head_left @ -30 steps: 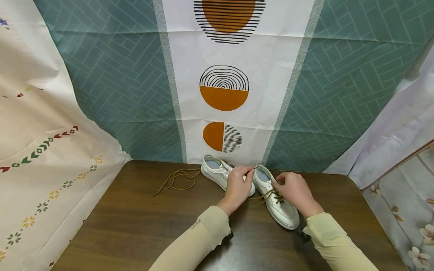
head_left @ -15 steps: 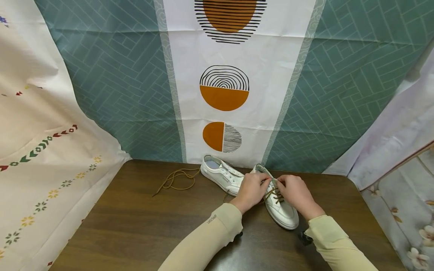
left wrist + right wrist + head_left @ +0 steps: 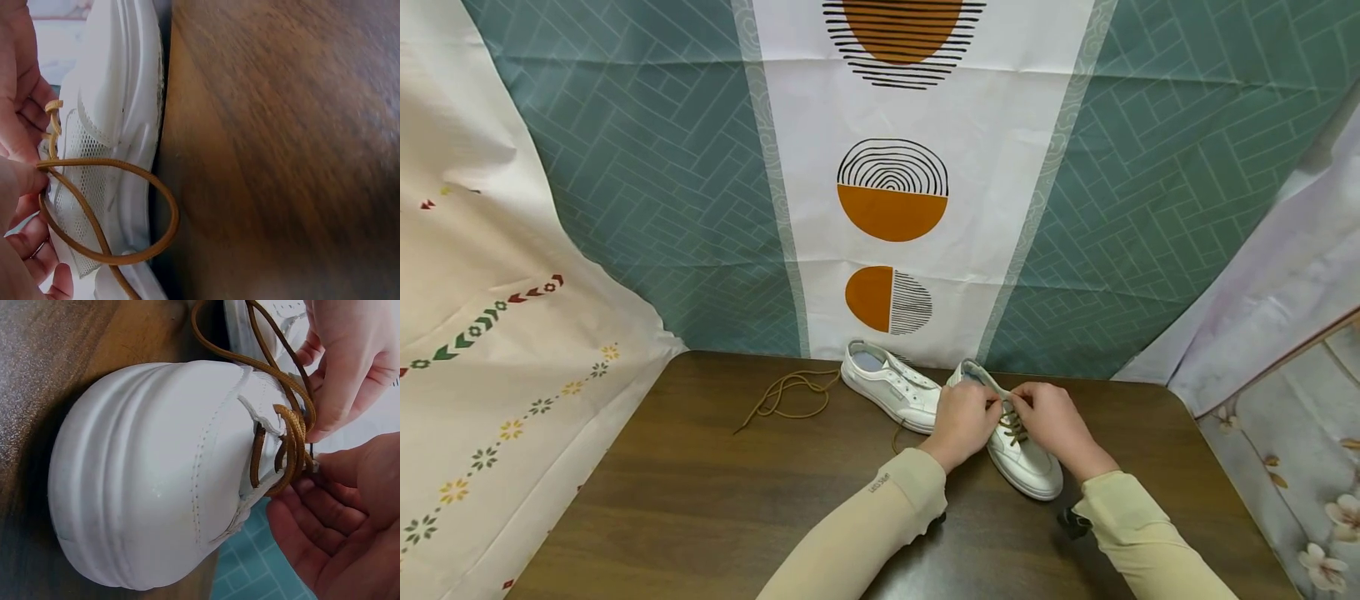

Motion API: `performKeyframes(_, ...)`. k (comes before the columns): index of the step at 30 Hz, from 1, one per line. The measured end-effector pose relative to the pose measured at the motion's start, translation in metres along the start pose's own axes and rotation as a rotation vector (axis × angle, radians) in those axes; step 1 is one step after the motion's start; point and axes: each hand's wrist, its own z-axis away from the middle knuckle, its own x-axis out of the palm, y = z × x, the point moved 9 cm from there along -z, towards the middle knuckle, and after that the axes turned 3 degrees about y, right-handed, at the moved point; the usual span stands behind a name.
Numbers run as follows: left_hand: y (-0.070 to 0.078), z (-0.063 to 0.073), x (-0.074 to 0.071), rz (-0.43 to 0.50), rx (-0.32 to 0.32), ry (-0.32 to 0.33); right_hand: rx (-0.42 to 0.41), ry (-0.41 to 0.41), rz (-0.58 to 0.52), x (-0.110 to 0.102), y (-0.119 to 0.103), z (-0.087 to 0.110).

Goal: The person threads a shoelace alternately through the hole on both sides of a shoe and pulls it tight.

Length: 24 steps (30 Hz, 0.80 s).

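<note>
A white shoe (image 3: 1033, 467), laced with brown lace near the toe, stands on the table. My left hand (image 3: 962, 417) pinches the brown shoelace (image 3: 103, 162) between thumb and finger beside the upper eyelets. A loop of that lace hangs along the shoe's side in the left wrist view. My right hand (image 3: 1052, 421) pinches the edge of the eyelet flap opposite, its palm showing in the right wrist view. The fingertips of both hands nearly meet there, and they hide the eyelet. A second white shoe (image 3: 891, 396) without lace stands to the left.
A loose brown lace (image 3: 797, 417) lies coiled on the brown wooden table (image 3: 700, 500), left of the second shoe. Close behind the shoes hangs a green and white patterned cloth (image 3: 891, 225). More cloths hang at the left and right sides.
My left hand has moved right, from between the two shoes to the laced shoe's upper eyelets, beside the right hand. The right hand has stayed at almost the same place.
</note>
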Motion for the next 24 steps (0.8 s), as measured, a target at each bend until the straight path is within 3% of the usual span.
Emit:
performKeyframes(6,-0.001,0.001,0.000,0.021,-0.028,-0.017,0.037,-0.039,-0.039,0.003,0.001,0.000)
performKeyframes(15,-0.001,0.002,0.000,0.065,-0.016,-0.017,0.108,-0.090,-0.162,0.009,0.010,0.000)
performKeyframes(24,-0.004,0.001,0.003,0.103,-0.009,-0.028,0.132,-0.064,-0.223,0.008,0.015,-0.002)
